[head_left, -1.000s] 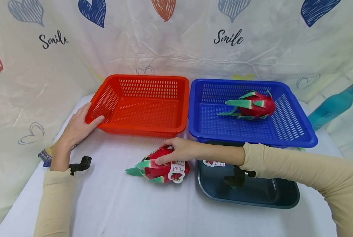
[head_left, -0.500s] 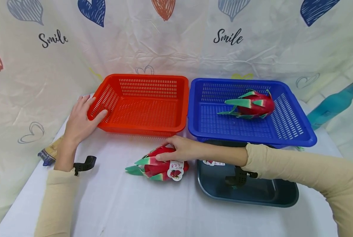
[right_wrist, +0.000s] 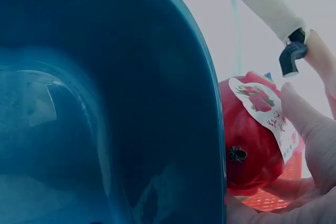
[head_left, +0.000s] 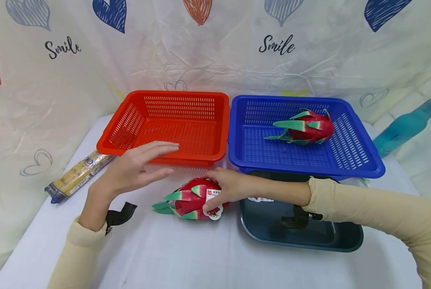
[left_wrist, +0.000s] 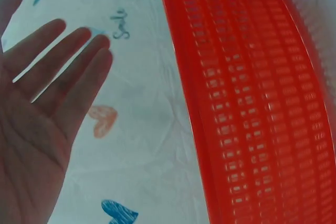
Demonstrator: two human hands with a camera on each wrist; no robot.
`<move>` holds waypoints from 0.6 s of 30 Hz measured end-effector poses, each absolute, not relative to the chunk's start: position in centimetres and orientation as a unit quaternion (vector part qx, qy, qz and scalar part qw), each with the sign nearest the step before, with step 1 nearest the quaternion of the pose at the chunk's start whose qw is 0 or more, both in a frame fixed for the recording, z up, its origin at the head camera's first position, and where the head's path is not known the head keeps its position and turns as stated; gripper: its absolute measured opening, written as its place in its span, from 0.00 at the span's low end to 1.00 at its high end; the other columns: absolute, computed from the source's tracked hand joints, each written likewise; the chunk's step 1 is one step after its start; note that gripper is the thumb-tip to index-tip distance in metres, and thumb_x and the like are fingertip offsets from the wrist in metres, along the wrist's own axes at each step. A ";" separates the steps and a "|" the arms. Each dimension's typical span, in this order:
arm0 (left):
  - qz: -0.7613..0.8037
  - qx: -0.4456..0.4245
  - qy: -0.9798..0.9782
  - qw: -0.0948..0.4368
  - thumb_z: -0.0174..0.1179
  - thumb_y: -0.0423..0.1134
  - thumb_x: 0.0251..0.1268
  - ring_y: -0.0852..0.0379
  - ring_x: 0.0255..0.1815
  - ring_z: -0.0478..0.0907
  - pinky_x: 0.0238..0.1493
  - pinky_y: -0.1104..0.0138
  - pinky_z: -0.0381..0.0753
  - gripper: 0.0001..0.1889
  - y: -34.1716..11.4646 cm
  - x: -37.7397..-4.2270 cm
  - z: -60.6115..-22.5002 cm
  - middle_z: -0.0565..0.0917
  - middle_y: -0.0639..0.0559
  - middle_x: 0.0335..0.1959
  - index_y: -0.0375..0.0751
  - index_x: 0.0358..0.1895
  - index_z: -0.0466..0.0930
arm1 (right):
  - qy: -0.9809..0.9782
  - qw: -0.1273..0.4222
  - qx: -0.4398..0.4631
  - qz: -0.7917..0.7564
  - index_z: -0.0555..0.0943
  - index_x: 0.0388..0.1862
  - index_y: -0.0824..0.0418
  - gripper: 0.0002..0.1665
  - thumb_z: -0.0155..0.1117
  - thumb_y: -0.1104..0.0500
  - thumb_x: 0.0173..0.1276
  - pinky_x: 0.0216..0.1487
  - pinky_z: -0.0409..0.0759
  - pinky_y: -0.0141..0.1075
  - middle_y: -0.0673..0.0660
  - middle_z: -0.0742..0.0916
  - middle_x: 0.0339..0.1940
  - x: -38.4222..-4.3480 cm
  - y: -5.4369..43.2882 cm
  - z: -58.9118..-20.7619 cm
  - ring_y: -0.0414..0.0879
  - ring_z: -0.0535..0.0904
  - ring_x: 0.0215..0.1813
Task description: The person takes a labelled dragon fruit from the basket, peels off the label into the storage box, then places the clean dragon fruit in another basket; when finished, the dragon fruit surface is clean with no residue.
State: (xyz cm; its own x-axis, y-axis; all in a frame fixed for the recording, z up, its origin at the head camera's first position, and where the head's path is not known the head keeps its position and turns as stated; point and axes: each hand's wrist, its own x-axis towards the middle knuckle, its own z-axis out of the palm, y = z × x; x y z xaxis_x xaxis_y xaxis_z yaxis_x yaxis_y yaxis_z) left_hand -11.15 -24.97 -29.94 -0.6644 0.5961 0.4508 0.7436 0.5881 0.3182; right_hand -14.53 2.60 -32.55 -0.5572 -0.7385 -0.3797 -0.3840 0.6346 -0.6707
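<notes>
A dragon fruit (head_left: pixel 191 194), red with green-tipped scales and a white label, lies on the white cloth in the head view. My right hand (head_left: pixel 227 185) grips its right end, thumb on the label and fingers round the far side. In the right wrist view that dragon fruit (right_wrist: pixel 249 145) shows its stem end between thumb and fingers. My left hand (head_left: pixel 130 170) hovers left of the fruit, before the red basket (head_left: pixel 175 156), fingers straight and holding nothing. The left wrist view shows its open palm. A second dragon fruit (head_left: pixel 313 126) lies in the blue basket (head_left: pixel 280 162).
A dark tray (head_left: pixel 273 235) stands below the right forearm, which hides part of it; a white label with red print (head_left: pixel 260 199) shows at its back left. A yellow packet (head_left: pixel 78 175) lies left of the red basket. A blue bottle (head_left: pixel 399 134) stands at the far right.
My left hand has let go of the red basket's left rim and moved right and nearer, uncovering the yellow packet. My right thumb has shifted right, onto the fruit's label.
</notes>
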 end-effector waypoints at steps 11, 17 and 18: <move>-0.162 -0.331 -0.920 -0.132 0.66 0.68 0.47 0.57 0.70 0.67 0.61 0.58 0.79 0.49 -21.1 -10.0 -31.6 0.69 0.57 0.71 0.54 0.73 0.62 | 0.835 0.327 -0.329 -0.296 0.64 0.71 0.60 0.50 0.76 0.46 0.53 0.51 0.84 0.38 0.55 0.77 0.60 -14.0 4.4 -32.7 0.49 0.73 0.62; -0.148 -0.338 -0.920 -0.132 0.71 0.65 0.43 0.58 0.67 0.70 0.56 0.60 0.81 0.49 -20.3 -10.2 -32.8 0.71 0.58 0.69 0.57 0.73 0.63 | 0.824 0.329 -0.316 -0.336 0.64 0.71 0.60 0.49 0.77 0.49 0.54 0.53 0.84 0.38 0.57 0.76 0.62 -13.2 5.5 -32.3 0.51 0.75 0.62; -0.148 -0.338 -0.920 -0.132 0.71 0.65 0.43 0.57 0.67 0.69 0.56 0.59 0.81 0.49 -20.2 -10.2 -32.9 0.71 0.57 0.69 0.56 0.73 0.63 | 0.824 0.326 -0.315 -0.339 0.65 0.70 0.60 0.48 0.76 0.50 0.54 0.52 0.84 0.38 0.58 0.76 0.62 -13.0 5.6 -32.3 0.52 0.75 0.62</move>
State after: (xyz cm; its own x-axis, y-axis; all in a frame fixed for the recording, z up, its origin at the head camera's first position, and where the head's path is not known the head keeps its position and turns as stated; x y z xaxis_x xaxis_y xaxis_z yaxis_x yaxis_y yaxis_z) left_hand -10.22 -20.22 -32.91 -0.7368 0.6610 -0.1421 0.5829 0.7275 0.3618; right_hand -13.04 5.64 -32.26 -0.5893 -0.7405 -0.3232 -0.2989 0.5715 -0.7643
